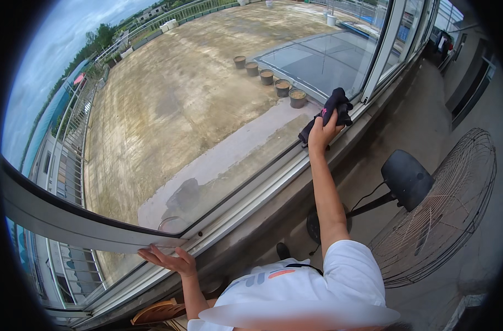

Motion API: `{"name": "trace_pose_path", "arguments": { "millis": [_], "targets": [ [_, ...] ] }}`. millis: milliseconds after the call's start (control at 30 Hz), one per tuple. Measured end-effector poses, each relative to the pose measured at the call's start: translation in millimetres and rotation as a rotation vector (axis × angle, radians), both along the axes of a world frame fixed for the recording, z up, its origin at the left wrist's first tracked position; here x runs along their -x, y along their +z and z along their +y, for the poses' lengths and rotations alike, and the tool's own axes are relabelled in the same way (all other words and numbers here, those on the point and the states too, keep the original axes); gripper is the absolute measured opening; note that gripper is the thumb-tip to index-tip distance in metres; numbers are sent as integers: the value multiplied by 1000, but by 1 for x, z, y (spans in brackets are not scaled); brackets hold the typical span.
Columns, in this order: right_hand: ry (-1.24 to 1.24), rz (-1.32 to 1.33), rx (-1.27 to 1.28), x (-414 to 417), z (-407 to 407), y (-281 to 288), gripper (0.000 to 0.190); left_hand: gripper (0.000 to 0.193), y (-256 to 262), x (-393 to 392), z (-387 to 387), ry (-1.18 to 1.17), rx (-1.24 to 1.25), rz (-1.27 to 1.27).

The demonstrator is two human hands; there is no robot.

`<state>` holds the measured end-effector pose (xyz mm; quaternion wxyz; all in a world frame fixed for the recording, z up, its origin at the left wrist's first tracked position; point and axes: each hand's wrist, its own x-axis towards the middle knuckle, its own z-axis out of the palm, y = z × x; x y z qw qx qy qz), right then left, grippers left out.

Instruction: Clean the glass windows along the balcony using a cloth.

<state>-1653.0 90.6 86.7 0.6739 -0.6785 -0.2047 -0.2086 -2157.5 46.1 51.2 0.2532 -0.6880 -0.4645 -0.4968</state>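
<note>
My right hand (325, 131) grips a bunched dark cloth (337, 108) with a small pink mark. The cloth lies against the lower part of a large sliding window pane (235, 136), just above its bottom rail. At the lower left, my left hand (170, 260) rests with spread fingers on the pale window frame upright (110, 238), near its bottom corner. It holds nothing. The metal window track (251, 207) runs diagonally between and below the two hands.
A black pedestal fan (406, 180) with a wide wire cage stands at my right. Part of a wooden chair (158, 311) shows at the bottom left. Beyond the glass are a concrete terrace, several flowerpots (282, 87) and a metal railing (71, 165). A corridor runs to the upper right.
</note>
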Motion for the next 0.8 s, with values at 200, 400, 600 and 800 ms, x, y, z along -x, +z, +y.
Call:
{"name": "trace_pose_path", "arguments": {
  "millis": [200,400,600,800],
  "targets": [
    [302,-52,-60,190,-17,-2,60,65,4,2,-1,-21,-13,-6],
    [776,-390,79,340,-58,-38,60,67,-1,8,-3,-45,32,-31],
    [1033,-437,-37,400,-73,-32,42,69,-5,13,-2,-239,-14,-200],
    [1359,29,-194,345,-91,-13,44,69,6,13,-4,-230,-44,-151]
  ]
}}
